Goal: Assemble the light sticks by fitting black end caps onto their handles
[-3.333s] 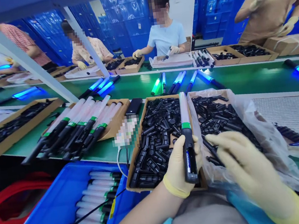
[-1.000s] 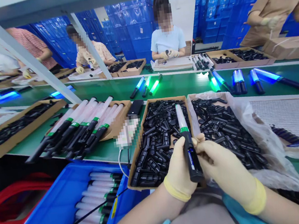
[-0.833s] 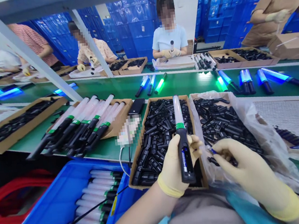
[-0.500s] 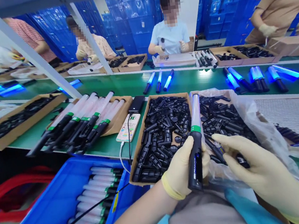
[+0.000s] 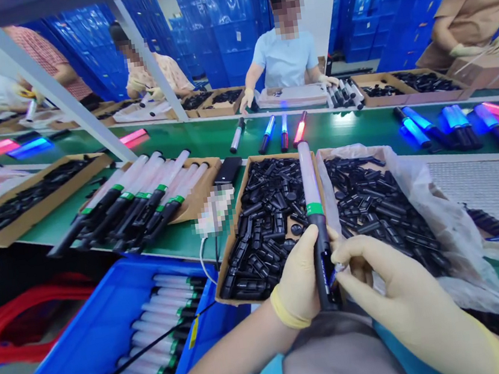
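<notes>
In the head view, my gloved left hand (image 5: 300, 275) is wrapped round the black handle of a light stick (image 5: 312, 197). The stick points away from me, with a green band and a pale translucent tube at its far end. My gloved right hand (image 5: 393, 284) pinches a small part against an opening in the handle's side; fingertips hide most of it, and its kind cannot be made out. Beyond both hands lie a carton of black plastic parts (image 5: 273, 196) and a plastic-lined box of black parts (image 5: 370, 202).
More light sticks (image 5: 141, 194) are piled at the left beside a power bank (image 5: 228, 170). A blue bin (image 5: 109, 301) holds rows of sticks, with a cable crossing it. Lit sticks (image 5: 286, 131) lie on the green belt (image 5: 206, 131). Co-workers (image 5: 285, 55) sit opposite.
My right hand has moved left, bringing the small part to the handle. The stick has turned slightly in my left hand. Belt sticks have shifted, some now red, and another stick lies there.
</notes>
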Tool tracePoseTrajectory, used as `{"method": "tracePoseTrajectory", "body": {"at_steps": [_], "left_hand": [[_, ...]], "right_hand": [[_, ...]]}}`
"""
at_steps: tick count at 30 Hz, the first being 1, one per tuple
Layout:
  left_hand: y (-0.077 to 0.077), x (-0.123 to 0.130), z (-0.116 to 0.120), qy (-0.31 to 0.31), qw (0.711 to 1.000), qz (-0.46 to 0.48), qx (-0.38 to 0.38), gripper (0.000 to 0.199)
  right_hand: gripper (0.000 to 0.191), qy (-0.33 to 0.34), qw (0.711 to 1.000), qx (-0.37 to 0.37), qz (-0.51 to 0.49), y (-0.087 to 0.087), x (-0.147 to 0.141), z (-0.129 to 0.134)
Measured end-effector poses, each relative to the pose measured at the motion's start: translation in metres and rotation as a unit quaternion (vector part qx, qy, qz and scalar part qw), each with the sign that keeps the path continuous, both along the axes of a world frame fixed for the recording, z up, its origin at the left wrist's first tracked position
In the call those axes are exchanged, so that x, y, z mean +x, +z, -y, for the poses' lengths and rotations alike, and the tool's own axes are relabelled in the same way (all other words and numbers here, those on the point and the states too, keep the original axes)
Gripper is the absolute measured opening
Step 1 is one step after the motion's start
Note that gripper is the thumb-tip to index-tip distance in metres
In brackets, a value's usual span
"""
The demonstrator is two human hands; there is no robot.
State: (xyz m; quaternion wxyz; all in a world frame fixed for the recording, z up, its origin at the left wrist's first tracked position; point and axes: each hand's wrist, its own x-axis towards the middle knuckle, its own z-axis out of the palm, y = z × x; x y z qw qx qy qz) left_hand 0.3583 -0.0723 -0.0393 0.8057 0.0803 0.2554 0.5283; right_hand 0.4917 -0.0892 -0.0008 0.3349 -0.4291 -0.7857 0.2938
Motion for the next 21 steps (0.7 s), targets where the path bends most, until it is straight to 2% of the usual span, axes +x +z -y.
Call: {"method": "tracePoseTrajectory", "body": {"at_steps": [3, 5, 8, 10, 12, 15, 17, 19, 21], "left_hand": [[-0.001, -0.002, -0.001, 0.003, 1.000, 0.011, -0.017, 0.037], [-0.001, -0.004, -0.001, 0.005, 1.000, 0.001, -0.028, 0.038], [-0.002, -0.005, -0.002, 0.014, 0.999, -0.023, -0.043, 0.037], [-0.004, -0.005, -0.003, 0.038, 0.997, -0.042, -0.044, 0.037], [-0.004, -0.007, -0.005, 0.061, 0.995, -0.070, -0.039, 0.039], [0.001, -0.023, -0.010, 0.084, 0.991, -0.107, 0.009, 0.040], [0.008, -0.044, -0.015, 0.108, 0.984, -0.130, 0.060, 0.041], [0.014, -0.068, -0.018, 0.144, 0.970, -0.169, 0.098, 0.044], [0.018, -0.090, -0.019, 0.178, 0.956, -0.205, 0.107, 0.042]], "right_hand": [[0.011, 0.000, 0.995, 0.088, 0.046, -0.002, 0.001, -0.005], [0.016, 0.008, 0.980, 0.171, 0.098, -0.005, 0.001, -0.008], [0.024, 0.029, 0.935, 0.282, 0.213, -0.010, -0.004, -0.007], [0.025, 0.037, 0.906, 0.318, 0.276, -0.013, -0.009, -0.005], [0.025, 0.047, 0.900, 0.319, 0.293, -0.012, -0.012, -0.004], [0.036, 0.074, 0.932, 0.267, 0.235, -0.007, -0.006, -0.009], [0.044, 0.033, 0.955, 0.239, 0.175, -0.006, 0.007, -0.017], [0.040, -0.042, 0.962, 0.228, 0.144, -0.011, 0.022, -0.030], [0.031, -0.046, 0.965, 0.198, 0.167, -0.020, 0.032, -0.046]]}}
